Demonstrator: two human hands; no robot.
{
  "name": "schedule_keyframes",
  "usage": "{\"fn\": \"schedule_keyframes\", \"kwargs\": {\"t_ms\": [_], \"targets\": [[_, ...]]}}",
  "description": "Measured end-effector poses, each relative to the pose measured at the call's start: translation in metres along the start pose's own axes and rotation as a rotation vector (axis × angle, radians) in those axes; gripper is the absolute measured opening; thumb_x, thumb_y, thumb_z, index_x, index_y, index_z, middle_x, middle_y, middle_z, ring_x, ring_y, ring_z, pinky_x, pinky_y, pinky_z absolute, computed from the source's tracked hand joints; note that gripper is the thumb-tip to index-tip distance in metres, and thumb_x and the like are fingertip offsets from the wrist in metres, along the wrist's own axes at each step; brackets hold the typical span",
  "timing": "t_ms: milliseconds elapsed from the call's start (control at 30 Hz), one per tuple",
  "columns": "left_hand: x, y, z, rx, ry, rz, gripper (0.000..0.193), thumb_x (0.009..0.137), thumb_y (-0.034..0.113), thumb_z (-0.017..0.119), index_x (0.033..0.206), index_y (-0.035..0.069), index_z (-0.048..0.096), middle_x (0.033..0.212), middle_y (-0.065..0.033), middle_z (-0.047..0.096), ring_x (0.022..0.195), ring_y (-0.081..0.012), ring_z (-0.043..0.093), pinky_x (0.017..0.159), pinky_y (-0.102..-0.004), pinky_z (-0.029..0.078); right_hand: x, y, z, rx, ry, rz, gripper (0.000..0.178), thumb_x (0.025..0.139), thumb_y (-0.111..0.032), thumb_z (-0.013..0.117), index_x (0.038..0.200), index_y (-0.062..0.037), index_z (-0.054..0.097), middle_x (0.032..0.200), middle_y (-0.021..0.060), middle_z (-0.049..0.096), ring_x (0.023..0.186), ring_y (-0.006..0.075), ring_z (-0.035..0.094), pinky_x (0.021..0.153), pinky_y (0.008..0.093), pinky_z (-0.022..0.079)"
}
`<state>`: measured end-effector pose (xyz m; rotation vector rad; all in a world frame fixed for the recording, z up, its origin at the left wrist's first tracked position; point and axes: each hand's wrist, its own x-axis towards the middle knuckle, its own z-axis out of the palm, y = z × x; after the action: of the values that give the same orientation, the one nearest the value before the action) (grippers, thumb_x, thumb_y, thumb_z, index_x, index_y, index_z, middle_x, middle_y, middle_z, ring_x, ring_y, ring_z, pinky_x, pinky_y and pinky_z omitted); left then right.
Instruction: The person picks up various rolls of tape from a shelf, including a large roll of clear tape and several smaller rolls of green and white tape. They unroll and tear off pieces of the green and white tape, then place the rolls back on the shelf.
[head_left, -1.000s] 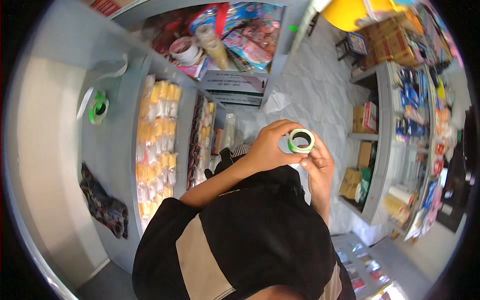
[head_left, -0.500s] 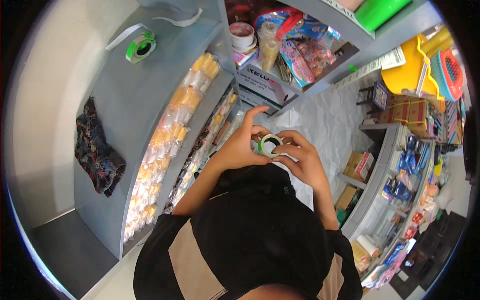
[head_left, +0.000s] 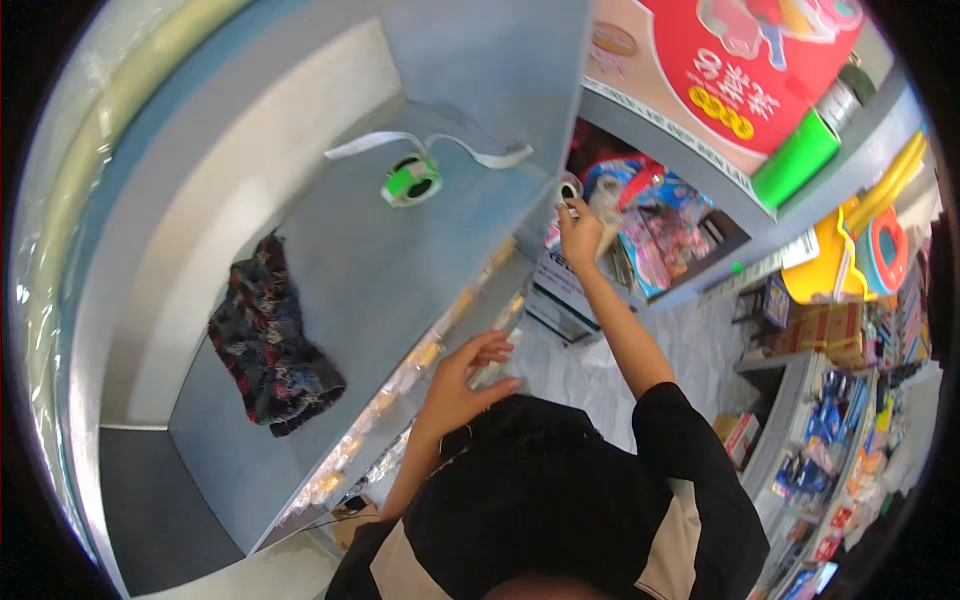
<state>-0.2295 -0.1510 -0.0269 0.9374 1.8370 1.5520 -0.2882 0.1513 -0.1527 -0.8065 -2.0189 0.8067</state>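
Note:
My right hand (head_left: 580, 236) reaches forward into an open shelf compartment, fingers pinched on a small tape roll (head_left: 570, 187) with a pale rim and dark centre. Part of the roll is hidden by the fingers. Beside it in the compartment stand clear rolls (head_left: 606, 196) and colourful plastic packets (head_left: 645, 258). Nearer my body, my left hand (head_left: 466, 384) is held in the air beside the counter edge, holding nothing, its thumb apart from the fingers. On the grey counter (head_left: 340, 270) lie green tape rolls (head_left: 411, 182) with white strips and a dark patterned cloth (head_left: 272, 340).
Wrapped yellow-and-white goods (head_left: 400, 375) line the shelf below the counter's edge. Above the compartment are a large red box (head_left: 720, 65) and a bright green roll (head_left: 797, 160). At right, shelves hold cartons (head_left: 820, 330), blue packets (head_left: 828, 400) and yellow plastic items (head_left: 822, 265).
My hands have parted. The right has carried the tape roll forward into the compartment; the left has let go of it and stayed near my body. The view has shifted toward the counter.

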Motion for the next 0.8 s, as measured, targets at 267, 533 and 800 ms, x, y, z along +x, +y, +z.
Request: {"fn": "schedule_keyframes", "kwargs": {"t_ms": [267, 533, 800], "targets": [[-0.029, 0.016, -0.03, -0.08, 0.213, 0.031, 0.04, 0.068, 0.002, 0.066, 0.106, 0.003, 0.054, 0.082, -0.0052, 0.062, 0.066, -0.0085, 0.053, 0.065, -0.0222, 0.044, 0.032, 0.007, 0.03, -0.404, -0.052, -0.021, 0.03, 0.076, -0.025, 0.054, 0.099, -0.0052, 0.057, 0.107, 0.0169, 0.054, 0.086, 0.0328, 0.057, 0.072, 0.0398, 0.046], [0.008, 0.053, -0.022, 0.056, 0.566, -0.149, 0.025, 0.074, 0.005, 0.061, 0.098, 0.002, 0.056, 0.077, -0.0043, 0.06, 0.072, -0.0104, 0.056, 0.062, -0.023, 0.045, -0.038, 0.014, -0.011, 0.303, 0.068, 0.003, 0.014, 0.08, -0.009, 0.052, 0.086, 0.0012, 0.059, 0.076, 0.0105, 0.061, 0.063, 0.018, 0.056, 0.058, 0.0286, 0.046], [0.074, 0.063, -0.033, 0.497, 0.768, 0.352, 0.027, 0.07, 0.006, 0.06, 0.096, 0.003, 0.056, 0.1, -0.0141, 0.054, 0.087, -0.0255, 0.054, 0.071, -0.0332, 0.046, -0.136, 0.034, -0.11, 0.602, -0.216, 0.659, 0.016, 0.082, -0.009, 0.051, 0.093, 0.0012, 0.057, 0.079, 0.0108, 0.062, 0.062, 0.0131, 0.059, 0.051, 0.0205, 0.045]]}}
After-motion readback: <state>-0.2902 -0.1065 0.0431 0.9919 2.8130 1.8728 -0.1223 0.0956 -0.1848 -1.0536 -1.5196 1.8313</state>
